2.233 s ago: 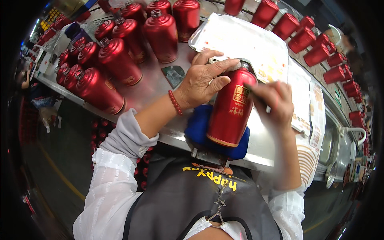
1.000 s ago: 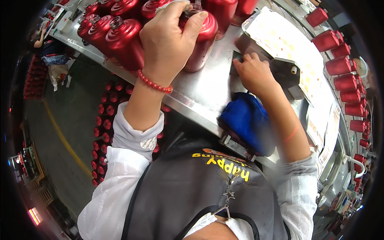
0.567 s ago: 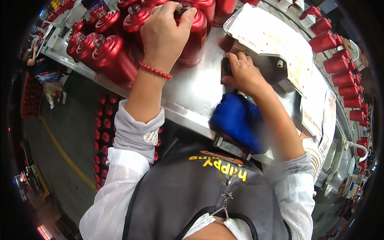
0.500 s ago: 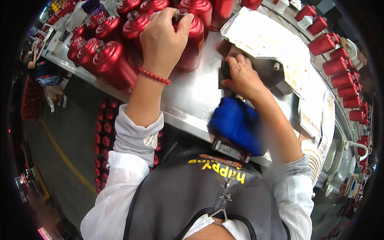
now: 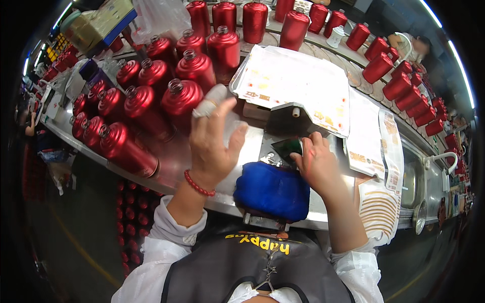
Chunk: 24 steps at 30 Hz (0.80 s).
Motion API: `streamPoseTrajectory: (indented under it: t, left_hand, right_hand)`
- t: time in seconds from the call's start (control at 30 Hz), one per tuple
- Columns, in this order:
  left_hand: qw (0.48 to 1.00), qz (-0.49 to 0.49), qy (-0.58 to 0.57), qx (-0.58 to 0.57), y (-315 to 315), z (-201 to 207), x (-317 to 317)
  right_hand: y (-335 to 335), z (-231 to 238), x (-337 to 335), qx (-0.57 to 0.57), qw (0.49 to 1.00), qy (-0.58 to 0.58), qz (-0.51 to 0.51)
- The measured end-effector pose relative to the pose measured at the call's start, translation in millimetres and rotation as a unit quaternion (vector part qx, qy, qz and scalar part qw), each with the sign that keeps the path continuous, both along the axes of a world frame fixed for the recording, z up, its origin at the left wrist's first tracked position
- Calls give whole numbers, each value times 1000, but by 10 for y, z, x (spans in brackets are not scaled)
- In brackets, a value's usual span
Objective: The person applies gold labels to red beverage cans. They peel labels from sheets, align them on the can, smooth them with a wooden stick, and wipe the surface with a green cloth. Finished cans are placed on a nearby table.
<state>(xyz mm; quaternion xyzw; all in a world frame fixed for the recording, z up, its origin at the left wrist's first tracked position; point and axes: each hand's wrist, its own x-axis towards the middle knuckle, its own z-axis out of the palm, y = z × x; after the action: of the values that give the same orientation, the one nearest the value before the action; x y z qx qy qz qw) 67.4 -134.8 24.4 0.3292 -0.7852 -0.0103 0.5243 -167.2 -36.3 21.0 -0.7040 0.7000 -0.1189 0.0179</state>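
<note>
My left hand (image 5: 214, 136) is raised over the metal table with its fingers apart and white wrapping on its fingertips. Just beyond it stands a glossy red bottle (image 5: 178, 105) with an uncapped clear neck, nearest in a cluster of similar bottles. Closed on the edge of a dark green flat piece (image 5: 288, 148) is my right hand (image 5: 319, 164), low over the table; the fingers hide part of this piece. Between my hands and my body lies a padded blue cloth block (image 5: 273, 191). A dark angled metal bracket (image 5: 288, 120) stands just past the right hand.
White printed label sheets (image 5: 298, 83) lie stacked beyond the bracket, with more sheets (image 5: 371, 136) to the right. A conveyor carrying red bottles (image 5: 255, 22) curves around the back and right. A sink (image 5: 414, 184) with a faucet is at the right. Red bottles stand below the table's left edge.
My left hand has come off the top of a red bottle and opened. My right hand, earlier reaching by the bracket, now grips the dark green piece. The whole view has shifted.
</note>
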Motion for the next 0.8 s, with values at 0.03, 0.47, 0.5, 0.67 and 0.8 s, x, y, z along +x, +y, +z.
streamPoseTrajectory:
  t: [0.03, 0.47, 0.5, 0.67, 0.8]
  left_hand:
    - [999, -36, -10, 27, 77, -34, -29]
    - [857, -268, -26, 439, 401, -579, -178]
    - [859, -266, -28, 437, 419, -586, -148]
    - [855, -257, -2, 450, 420, -653, -123]
    - [852, -226, 2, 471, 405, -548, -138]
  right_hand:
    - [28, 124, -20, -6, 1000, -4, 4]
    - [-3749, 517, -2494, -201, 964, -7, -176]
    - [-3890, 519, -2480, -160, 970, -40, -177]
    - [-3871, 238, -2656, -243, 957, -30, -158]
    - [-3129, 398, -2942, -286, 958, 28, -4]
